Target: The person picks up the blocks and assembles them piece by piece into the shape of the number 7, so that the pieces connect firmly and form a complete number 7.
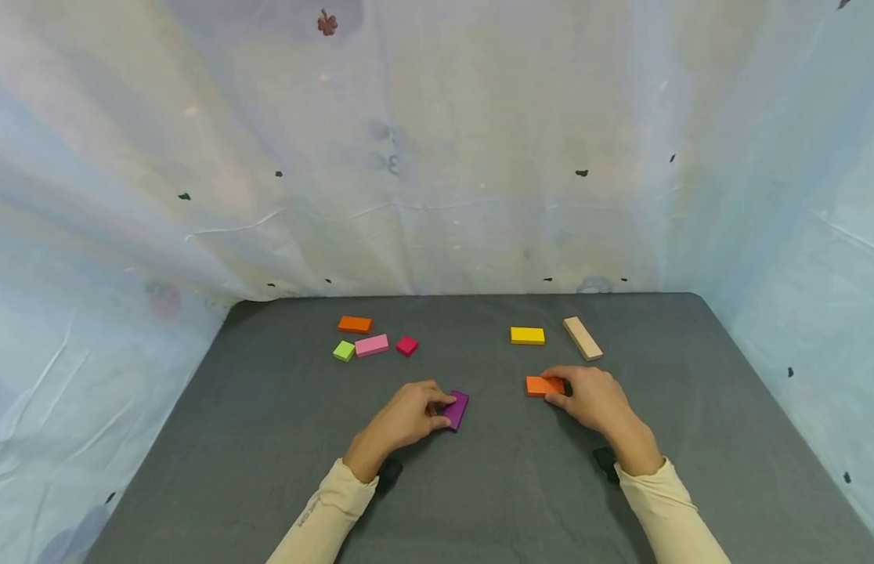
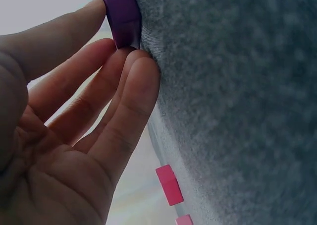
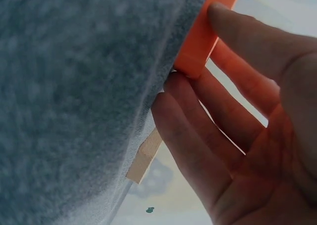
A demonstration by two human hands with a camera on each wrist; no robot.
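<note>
A pale sheet (image 1: 444, 117) hangs behind a gray table (image 1: 232, 470). On the left, a green block (image 1: 344, 351) is just beside a pink block (image 1: 371, 345). A dark orange block (image 1: 355, 324) lies behind them, a red block (image 1: 406, 345) near. On the right, a yellow block (image 1: 527, 336) lies near a long tan block (image 1: 582, 338).

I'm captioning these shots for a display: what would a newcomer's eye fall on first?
Likely the purple block, pinched by the left hand near the middle of the grey surface, and the orange block to its right, held by the right hand. Farther back, a second orange block, a lime block, a pink block and a red block lie at left, a yellow block and a tan block at right.
</note>
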